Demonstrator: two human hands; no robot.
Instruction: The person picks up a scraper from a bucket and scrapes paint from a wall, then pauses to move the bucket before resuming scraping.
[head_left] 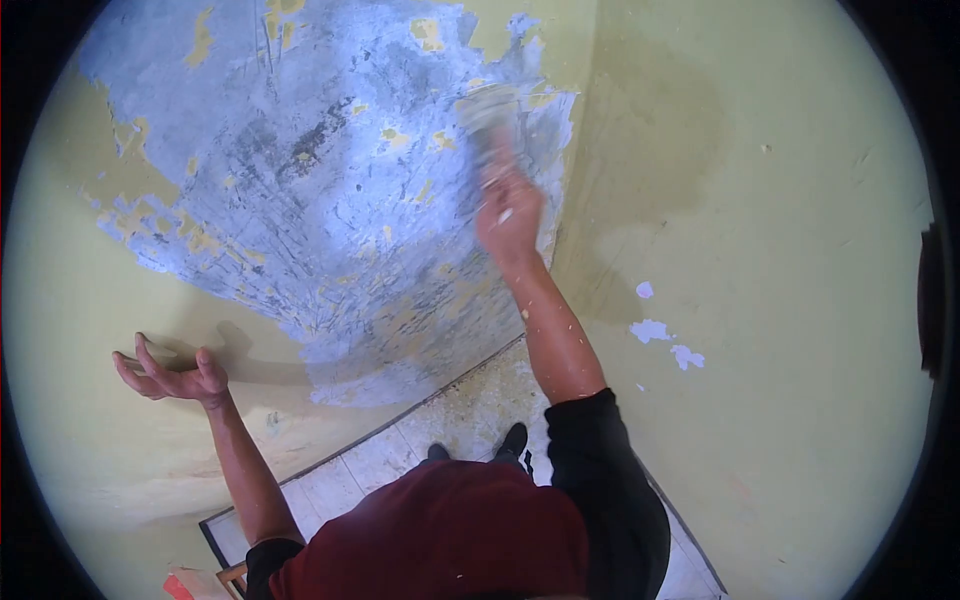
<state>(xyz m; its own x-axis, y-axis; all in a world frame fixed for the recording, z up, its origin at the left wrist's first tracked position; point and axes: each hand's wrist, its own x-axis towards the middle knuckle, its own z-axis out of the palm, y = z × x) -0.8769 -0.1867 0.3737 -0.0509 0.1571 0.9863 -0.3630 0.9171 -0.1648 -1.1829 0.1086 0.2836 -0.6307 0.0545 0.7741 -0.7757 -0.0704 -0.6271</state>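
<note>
My right hand (511, 215) is wrapped round the handle of a scraper (490, 115), which is blurred by motion. Its wide blade lies over the upper right part of a stripped, blue-grey wall patch (350, 190). Bits of yellowish paint remain on that patch. At the lower left, my left hand (172, 378) is raised near the painted wall, fingers spread and curved, holding nothing. Small pale flecks stick to my right forearm.
A yellow-green wall (780, 300) adjoins on the right, with a darker stain and small chipped spots (650, 330). Below is a tiled floor (400, 450) with debris along the wall's foot. A wooden-edged object (232, 578) stands at the lower left.
</note>
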